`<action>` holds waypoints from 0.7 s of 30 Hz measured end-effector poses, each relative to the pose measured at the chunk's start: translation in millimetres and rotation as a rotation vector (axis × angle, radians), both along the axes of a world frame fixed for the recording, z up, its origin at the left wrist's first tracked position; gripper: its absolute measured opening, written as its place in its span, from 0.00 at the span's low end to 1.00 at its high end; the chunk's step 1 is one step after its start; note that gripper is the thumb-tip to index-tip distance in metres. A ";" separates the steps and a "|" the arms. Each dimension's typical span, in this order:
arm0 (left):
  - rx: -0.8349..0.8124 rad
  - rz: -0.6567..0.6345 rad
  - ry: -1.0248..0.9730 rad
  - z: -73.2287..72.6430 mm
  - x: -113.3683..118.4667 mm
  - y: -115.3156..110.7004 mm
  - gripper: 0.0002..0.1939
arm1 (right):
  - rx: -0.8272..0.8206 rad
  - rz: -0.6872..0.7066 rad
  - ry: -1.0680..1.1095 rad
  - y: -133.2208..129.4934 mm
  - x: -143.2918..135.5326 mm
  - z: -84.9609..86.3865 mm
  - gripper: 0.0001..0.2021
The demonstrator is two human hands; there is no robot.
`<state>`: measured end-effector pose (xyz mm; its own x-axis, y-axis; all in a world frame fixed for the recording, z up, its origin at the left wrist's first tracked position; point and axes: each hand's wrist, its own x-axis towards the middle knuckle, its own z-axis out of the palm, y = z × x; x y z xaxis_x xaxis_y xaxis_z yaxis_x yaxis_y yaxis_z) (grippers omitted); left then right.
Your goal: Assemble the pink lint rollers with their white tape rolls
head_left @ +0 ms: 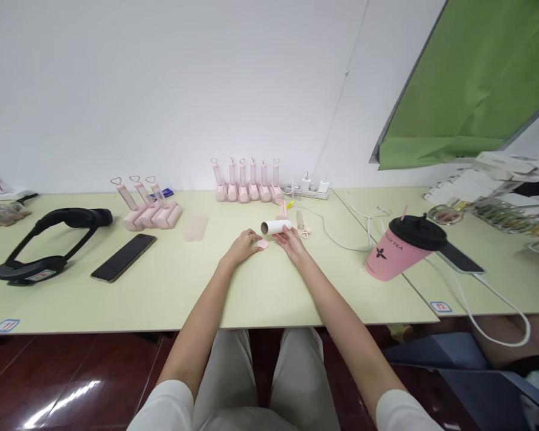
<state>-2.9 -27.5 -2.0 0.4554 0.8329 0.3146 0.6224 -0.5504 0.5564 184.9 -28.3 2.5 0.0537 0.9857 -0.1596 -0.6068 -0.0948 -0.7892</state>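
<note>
A white paper tube (276,227) lies level between my hands, its open dark end facing left. My right hand (290,242) holds it from below near its right end. My left hand (244,246) has its thumb and fingertips on the edge of a small pink disc (263,243) at the table surface. Just behind the tube stands a small pink part (282,208). To the right of it are a clear short cylinder (300,219) and a pink heart-shaped loop piece (304,234).
Several pink assembled pieces (253,191) line the wall, others (153,215) stand left. A phone (123,257), black headset (49,263) and clear sheet (196,228) are left. A pink cup (393,254), cables and a power strip (312,192) are right.
</note>
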 end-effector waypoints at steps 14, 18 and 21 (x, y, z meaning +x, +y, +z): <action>-0.071 0.220 -0.628 25.9 2.7 0.8 0.19 | -0.014 -0.013 0.042 1.9 2.4 -1.2 0.10; -0.056 0.279 -0.552 25.4 14.8 -4.4 0.19 | 0.005 0.027 0.012 1.0 0.4 -0.9 0.11; -0.035 0.288 -0.500 21.9 20.9 -6.0 0.19 | 0.022 0.043 0.009 0.2 -0.9 -0.5 0.12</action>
<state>18.0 -33.5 20.0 0.0116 0.9148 0.4037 0.4010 -0.3741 0.8362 184.0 -28.1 2.1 0.0099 0.9903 -0.1385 -0.6094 -0.1038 -0.7860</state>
